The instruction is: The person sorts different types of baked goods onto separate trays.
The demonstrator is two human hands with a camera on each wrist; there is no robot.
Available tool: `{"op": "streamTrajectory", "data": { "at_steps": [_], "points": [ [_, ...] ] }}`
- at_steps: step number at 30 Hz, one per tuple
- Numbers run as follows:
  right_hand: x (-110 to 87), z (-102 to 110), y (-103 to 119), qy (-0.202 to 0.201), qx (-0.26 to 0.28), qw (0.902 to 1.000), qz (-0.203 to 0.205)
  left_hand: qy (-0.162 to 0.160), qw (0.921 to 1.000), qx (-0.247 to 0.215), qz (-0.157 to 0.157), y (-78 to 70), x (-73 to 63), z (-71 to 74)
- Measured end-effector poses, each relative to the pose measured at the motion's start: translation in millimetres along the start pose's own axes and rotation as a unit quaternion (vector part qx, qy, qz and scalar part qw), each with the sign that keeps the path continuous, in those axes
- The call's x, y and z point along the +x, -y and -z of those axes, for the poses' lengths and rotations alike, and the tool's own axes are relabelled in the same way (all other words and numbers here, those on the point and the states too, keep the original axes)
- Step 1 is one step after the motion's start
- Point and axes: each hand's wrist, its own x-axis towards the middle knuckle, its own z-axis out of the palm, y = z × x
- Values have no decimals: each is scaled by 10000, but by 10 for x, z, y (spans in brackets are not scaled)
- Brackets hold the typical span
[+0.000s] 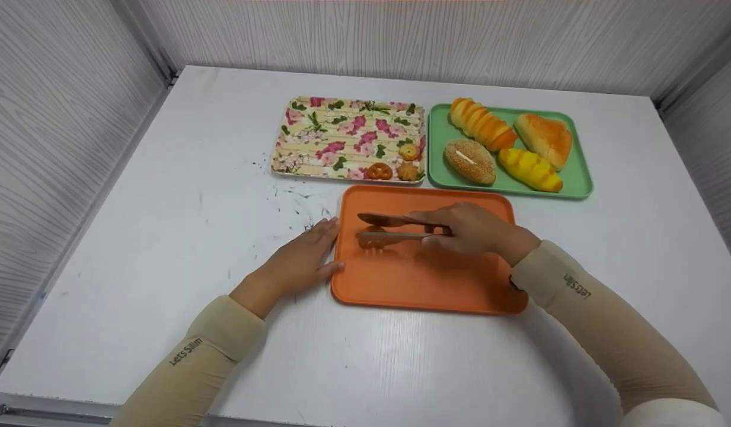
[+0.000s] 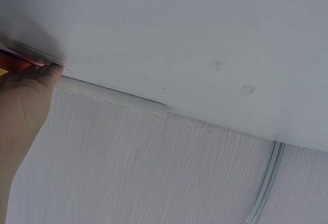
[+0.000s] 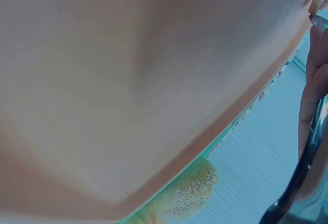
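Observation:
My right hand grips a pair of metal tongs over the orange tray. The tongs point left, and their two arms lie on either side of a small brown cookie in the tray's left half. My left hand lies at the left rim of that tray, fingers extended and thumb at its edge. In the left wrist view, the left hand shows at the left border. The right wrist view has the tongs' dark handle along the right hand's fingers.
Behind stands a flowered tray with a pretzel-shaped cookie and two round cookies in its near right corner. To its right, a green tray bears several breads, including a sesame bun. Pale wood-grain panels enclose the white table.

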Motion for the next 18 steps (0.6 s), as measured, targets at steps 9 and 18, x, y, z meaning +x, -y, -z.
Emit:
{"op": "streamTrajectory", "data": {
  "at_steps": [9, 18],
  "points": [
    [63, 122, -91, -324, 266, 9987, -298, 50, 10000, -43, 62, -13, -2, 18],
    [180, 239, -198, -783, 318, 9927, -860, -16, 10000, -33, -92, -1, 4, 10]
  ]
}}
